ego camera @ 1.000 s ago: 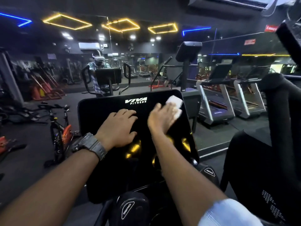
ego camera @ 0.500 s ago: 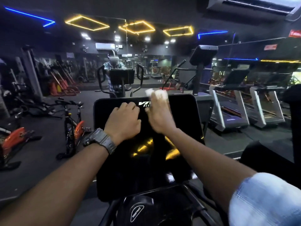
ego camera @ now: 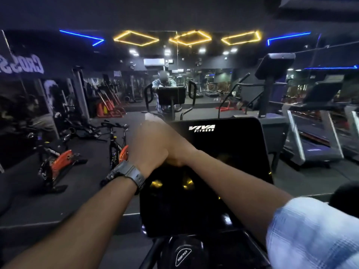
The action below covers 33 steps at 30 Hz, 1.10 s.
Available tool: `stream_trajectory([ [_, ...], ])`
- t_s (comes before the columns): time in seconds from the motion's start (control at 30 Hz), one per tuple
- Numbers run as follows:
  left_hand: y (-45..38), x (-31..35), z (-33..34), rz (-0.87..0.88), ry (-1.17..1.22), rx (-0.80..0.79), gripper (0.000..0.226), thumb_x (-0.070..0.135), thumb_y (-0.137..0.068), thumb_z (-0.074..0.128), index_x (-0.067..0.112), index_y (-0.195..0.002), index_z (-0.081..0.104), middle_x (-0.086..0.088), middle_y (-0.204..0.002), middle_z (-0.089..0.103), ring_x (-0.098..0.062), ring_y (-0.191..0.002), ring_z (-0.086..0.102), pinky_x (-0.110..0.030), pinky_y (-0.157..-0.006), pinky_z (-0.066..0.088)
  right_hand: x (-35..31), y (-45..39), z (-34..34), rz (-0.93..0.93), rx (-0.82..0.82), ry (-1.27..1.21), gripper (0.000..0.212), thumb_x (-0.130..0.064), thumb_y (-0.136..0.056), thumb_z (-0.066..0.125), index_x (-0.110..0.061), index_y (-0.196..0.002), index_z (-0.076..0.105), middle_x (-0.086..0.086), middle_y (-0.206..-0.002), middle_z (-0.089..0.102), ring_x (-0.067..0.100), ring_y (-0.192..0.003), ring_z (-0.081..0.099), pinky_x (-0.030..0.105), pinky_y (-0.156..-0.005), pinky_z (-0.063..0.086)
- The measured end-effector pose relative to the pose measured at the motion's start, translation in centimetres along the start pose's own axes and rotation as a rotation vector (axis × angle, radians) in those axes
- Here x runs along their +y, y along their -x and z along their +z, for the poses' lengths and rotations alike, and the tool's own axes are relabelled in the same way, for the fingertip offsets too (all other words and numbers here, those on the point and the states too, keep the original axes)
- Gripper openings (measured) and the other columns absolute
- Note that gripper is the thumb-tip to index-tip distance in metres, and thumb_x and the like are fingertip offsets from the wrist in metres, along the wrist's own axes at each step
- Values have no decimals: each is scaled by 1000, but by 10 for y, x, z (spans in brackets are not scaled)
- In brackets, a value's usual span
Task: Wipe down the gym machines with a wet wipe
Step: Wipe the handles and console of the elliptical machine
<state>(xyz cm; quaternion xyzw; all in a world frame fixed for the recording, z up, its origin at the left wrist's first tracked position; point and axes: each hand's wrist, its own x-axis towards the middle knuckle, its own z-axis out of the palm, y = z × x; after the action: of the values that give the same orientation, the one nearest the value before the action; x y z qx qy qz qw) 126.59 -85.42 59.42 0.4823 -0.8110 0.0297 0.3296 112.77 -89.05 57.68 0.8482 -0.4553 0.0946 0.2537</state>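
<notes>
Right hand [ego camera: 180,150]: crosses over to the console's [ego camera: 223,171] top left corner, pressing the blurred wet wipe [ego camera: 150,118]; fingers unclear.
Left hand [ego camera: 149,150]: lies on the console to steady it; fingers hidden.

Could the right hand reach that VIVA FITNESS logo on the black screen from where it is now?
Probably yes. The right hand is at the top left corner of the screen, partly covered by the left hand. The logo sits bare just to its right on the same screen, with nothing between them.

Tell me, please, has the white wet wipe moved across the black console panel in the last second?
Yes: the white wet wipe went left, from right of the VIVA logo to the panel's upper-left corner.
</notes>
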Motion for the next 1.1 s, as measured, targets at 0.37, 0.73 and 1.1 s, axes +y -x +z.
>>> stream_trajectory([
  [0.37, -7, 9, 1, 73, -55, -114, 58, 14, -78, 57, 3, -134, 42, -20, -134, 42, -43, -123, 43, -54, -103, 43, 11, 21, -19, -70, 80, 13, 51, -23, -87, 46, 6, -128, 58, 27, -133, 55, 43, -130, 47, 48, -118, 22],
  [0.73, -33, 119, 42, 291, -112, -331, 66, 44, -92, 54, 16, -149, 36, -7, -152, 36, -31, -143, 31, -56, -111, 35, 95, 201, -16, 763, 212, -100, 63, -32, -105, 38, 0, -154, 15, 17, -164, 3, 33, -151, -4, 42, -124, 3],
  [1.1, 2, 188, 87, 313, -51, -380, 58, 35, -95, 52, 17, -148, 39, -5, -162, 24, -29, -154, 8, -75, -116, 8, 62, 266, 14, 704, 236, -246, 61, -38, -105, 29, -8, -156, 15, 8, -165, 5, 21, -151, -8, 41, -124, 6],
])
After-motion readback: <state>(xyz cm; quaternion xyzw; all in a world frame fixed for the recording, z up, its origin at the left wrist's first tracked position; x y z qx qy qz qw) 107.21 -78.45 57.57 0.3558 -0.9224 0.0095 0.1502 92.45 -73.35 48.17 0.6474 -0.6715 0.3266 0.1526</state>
